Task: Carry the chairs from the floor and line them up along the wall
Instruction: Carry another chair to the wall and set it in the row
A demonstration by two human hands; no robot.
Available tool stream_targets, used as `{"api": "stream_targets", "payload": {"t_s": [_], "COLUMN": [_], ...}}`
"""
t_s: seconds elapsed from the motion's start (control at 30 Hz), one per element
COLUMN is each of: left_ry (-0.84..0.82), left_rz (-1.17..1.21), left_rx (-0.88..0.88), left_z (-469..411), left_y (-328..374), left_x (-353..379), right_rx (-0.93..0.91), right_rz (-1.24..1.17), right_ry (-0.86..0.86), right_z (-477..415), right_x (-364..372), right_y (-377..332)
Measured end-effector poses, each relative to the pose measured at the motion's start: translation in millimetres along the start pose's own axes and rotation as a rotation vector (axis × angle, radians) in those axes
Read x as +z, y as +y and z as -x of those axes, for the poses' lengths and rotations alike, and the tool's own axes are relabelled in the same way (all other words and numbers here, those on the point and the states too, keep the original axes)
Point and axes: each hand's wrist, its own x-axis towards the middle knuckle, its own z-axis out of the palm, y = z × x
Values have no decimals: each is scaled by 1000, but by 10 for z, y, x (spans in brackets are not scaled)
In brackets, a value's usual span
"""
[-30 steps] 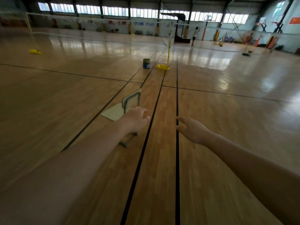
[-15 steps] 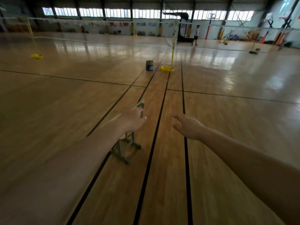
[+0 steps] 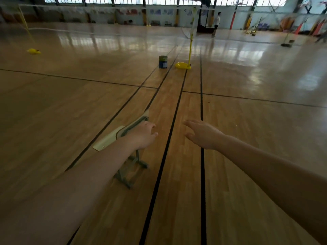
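Note:
A small folding chair (image 3: 113, 138) with a green metal frame and a pale seat stands tilted on the wooden floor at centre left. Its seat sticks out to the left of my forearm and its legs (image 3: 131, 167) show below my wrist. My left hand (image 3: 142, 137) is closed over the top of the chair's frame, which is partly hidden under it. My right hand (image 3: 203, 135) hovers to the right of the chair, fingers spread, holding nothing.
A blue can (image 3: 162, 62) stands ahead beside a yellow net-post base (image 3: 183, 65). Another yellow base (image 3: 33, 51) lies far left. A person (image 3: 216, 22) stands near the far wall (image 3: 159, 13). Black court lines run forward.
The chair, lying flat on the floor a second ago, has been taken by my left hand and tipped up onto its legs. My right hand has stayed beside it, open.

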Motion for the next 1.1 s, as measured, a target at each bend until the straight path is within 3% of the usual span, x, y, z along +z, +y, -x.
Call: {"api": "stream_targets", "payload": {"t_s": [0.3,0.7,0.9,1.1], "left_ry": [73,101,164,92], "left_rz": [116,184,122,55], "left_rx": [-78,-250,-319,-415], "left_z": [-835,-2186,-2810,-3204], "left_y": [-200,-1468,-1933,-2090], "left_x": [6,-27,99,560], "right_rx": [-75,-239,-259,-339], "right_rz": [-32,25,144,227], "right_ry": [-124,-275,-429,-461], "right_z": [-1317,-3533,-4316,-4887], "right_x": [148,595,1036,1526], "right_y": [374,0,61,175]}}
